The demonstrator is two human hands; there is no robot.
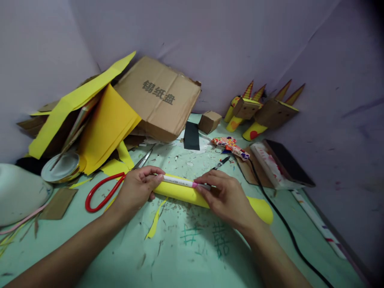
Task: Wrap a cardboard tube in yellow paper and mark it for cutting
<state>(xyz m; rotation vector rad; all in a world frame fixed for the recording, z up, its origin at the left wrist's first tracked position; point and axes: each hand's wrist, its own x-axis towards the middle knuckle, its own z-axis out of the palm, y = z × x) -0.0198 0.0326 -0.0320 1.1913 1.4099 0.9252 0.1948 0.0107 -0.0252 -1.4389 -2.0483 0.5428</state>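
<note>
A rolled tube of yellow paper (183,193) lies across the pale green table (180,256). My left hand (136,190) presses on its left end, fingers curled over it. My right hand (223,196) rests on the tube further right. Between the two hands a thin white stick with a pink band (183,182) lies along the top of the tube, held at both ends by my fingertips. The tube's right end (262,210) sticks out past my right wrist.
Red-handled scissors (103,192) lie left of my left hand. Yellow sheets (105,124) and a cardboard panel (159,100) pile at the back left, beside a tape roll (60,168). Cardboard figures (264,112), a patterned glue gun (231,146), a black cable (288,228) and a craft knife (222,162) sit to the right.
</note>
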